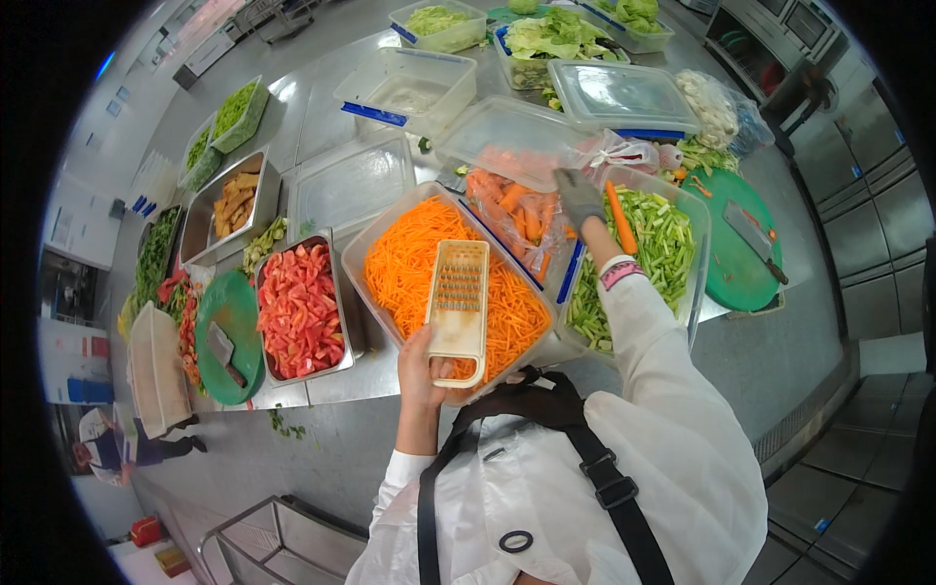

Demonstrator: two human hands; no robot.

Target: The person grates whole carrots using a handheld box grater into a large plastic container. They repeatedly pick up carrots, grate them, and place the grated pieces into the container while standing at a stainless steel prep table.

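the left hand [421, 367] holds a grater [459, 327] over carrot bits [405, 255]; can't tell if the gloved right hand [582, 200] grips anything.

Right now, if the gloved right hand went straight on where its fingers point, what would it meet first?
Probably the translucent plastic lid, just ahead of the gloved right hand; depth is unclear, so they may touch.
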